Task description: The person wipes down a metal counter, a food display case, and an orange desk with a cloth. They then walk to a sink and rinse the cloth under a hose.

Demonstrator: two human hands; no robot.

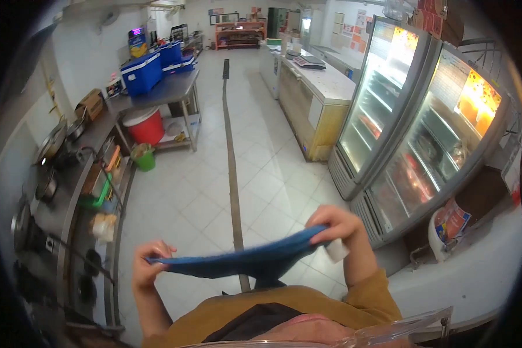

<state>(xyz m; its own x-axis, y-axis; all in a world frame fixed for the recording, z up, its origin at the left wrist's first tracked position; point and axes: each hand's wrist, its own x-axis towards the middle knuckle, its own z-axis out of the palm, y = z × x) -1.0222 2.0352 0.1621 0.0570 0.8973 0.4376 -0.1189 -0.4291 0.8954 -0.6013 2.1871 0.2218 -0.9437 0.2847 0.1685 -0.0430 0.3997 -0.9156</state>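
A dark blue cloth [243, 261] is stretched between my two hands in front of my chest, sagging a little in the middle. My left hand [149, 262] pinches its left end between thumb and fingers. At the other end my right hand [337, 225] grips the cloth, held somewhat higher than the left. A small white piece [337, 250], perhaps a tag, hangs just below my right fingers. What the cloth is exactly, I cannot make out. Its lower part drops toward my mustard-coloured shirt [226, 301].
On my left runs a metal counter [66, 232] with pans and shelves underneath. Beyond it are blue coolers [141, 74], a red bucket [144, 126] and a green bin [143, 157]. Glass-door fridges [412, 139] and a chest freezer [319, 95] line the right. A drain channel [231, 162] crosses the tiled floor.
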